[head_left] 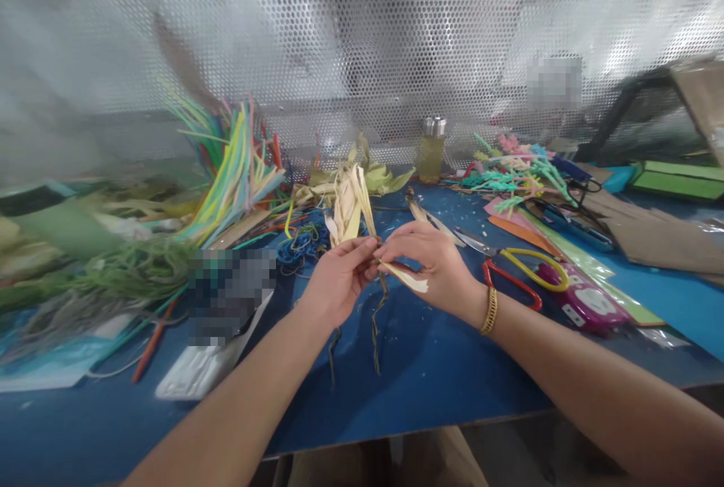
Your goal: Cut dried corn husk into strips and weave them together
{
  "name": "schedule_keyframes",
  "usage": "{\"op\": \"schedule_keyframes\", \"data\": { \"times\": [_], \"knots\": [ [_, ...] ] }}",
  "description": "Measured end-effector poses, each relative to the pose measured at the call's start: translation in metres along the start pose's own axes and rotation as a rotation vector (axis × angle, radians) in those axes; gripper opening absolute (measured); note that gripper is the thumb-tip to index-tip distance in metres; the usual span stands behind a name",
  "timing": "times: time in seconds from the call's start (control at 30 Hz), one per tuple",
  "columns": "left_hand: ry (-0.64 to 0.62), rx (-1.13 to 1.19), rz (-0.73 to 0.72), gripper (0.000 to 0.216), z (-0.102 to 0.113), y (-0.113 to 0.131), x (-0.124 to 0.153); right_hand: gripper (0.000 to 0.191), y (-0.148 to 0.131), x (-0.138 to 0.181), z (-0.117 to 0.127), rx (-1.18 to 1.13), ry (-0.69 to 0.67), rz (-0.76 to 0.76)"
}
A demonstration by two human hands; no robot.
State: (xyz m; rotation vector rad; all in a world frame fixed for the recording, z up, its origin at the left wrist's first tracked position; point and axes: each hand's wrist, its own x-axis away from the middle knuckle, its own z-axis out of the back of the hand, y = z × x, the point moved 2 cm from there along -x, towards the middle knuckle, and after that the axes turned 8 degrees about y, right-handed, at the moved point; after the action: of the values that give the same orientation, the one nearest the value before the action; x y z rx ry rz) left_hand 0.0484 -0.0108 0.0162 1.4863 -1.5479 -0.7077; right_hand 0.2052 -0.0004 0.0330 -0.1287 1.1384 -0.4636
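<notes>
A bundle of pale dried corn husk (346,208) stands upright above my left hand (338,280), whose thumb and fingers pinch its base. Close against it, my right hand (428,257) has its fingertips pressed together at the same spot. A narrow husk strip (408,277) sticks out under the right fingers toward the palm. From between the hands a thin dark twisted cord (375,329) dangles over the table. The exact grip at the fingertips is partly hidden.
Scissors (503,253) with red and yellow handles lie right, beside a magenta device (588,302). Colourful stems (231,163) stand left, near green cord (130,268). A bottle (433,151) stands before the perforated metal panel (385,42). Cardboard (650,234) lies far right.
</notes>
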Motion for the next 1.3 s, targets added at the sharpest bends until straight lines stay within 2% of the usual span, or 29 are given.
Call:
{"op": "schedule_keyframes", "data": {
  "times": [0.13, 0.2, 0.3, 0.43, 0.5, 0.63, 0.8, 0.93, 1.07, 1.13, 1.23, 1.3],
  "knots": [
    [0.017, -0.052, -0.017, 0.022, 0.002, 0.002, 0.000, 0.015, -0.002, -0.003, 0.003, -0.024, -0.065, 0.067],
    [0.022, -0.078, -0.036, 0.021, 0.003, 0.003, 0.000, 0.025, -0.001, -0.005, 0.005, -0.022, -0.065, 0.035],
    [-0.020, -0.150, -0.050, 0.021, 0.002, 0.003, 0.001, 0.031, 0.003, -0.005, 0.008, -0.003, 0.029, -0.081],
    [-0.072, -0.271, -0.072, 0.020, -0.001, 0.001, 0.005, 0.010, 0.009, -0.002, 0.006, 0.002, 0.165, -0.292],
    [-0.066, -0.326, -0.103, 0.020, -0.002, 0.000, 0.007, 0.003, 0.009, -0.001, 0.005, 0.014, 0.197, -0.349],
    [-0.069, -0.434, -0.105, 0.017, -0.005, -0.002, 0.009, 0.012, 0.008, -0.001, 0.002, -0.016, 0.218, -0.470],
    [-0.123, -0.472, -0.045, 0.018, -0.006, -0.006, 0.010, 0.018, 0.013, 0.000, -0.001, -0.274, 0.163, -0.747],
    [-0.158, -0.511, 0.008, 0.025, -0.005, -0.008, 0.011, 0.026, 0.015, -0.001, -0.002, -0.426, 0.188, -0.860],
    [-0.166, -0.549, 0.008, 0.027, -0.005, -0.005, 0.012, 0.027, 0.019, 0.001, -0.002, -0.428, 0.194, -0.857],
    [-0.137, -0.568, -0.009, 0.027, -0.005, -0.003, 0.012, 0.022, 0.021, 0.002, 0.000, -0.353, 0.237, -0.809],
    [-0.046, -0.593, -0.052, 0.026, -0.004, -0.002, 0.010, 0.015, 0.017, 0.001, 0.006, -0.136, 0.333, -0.636],
    [-0.012, -0.600, -0.083, 0.025, -0.003, -0.002, 0.009, 0.009, 0.011, -0.001, 0.009, 0.000, 0.312, -0.497]
  ]
}}
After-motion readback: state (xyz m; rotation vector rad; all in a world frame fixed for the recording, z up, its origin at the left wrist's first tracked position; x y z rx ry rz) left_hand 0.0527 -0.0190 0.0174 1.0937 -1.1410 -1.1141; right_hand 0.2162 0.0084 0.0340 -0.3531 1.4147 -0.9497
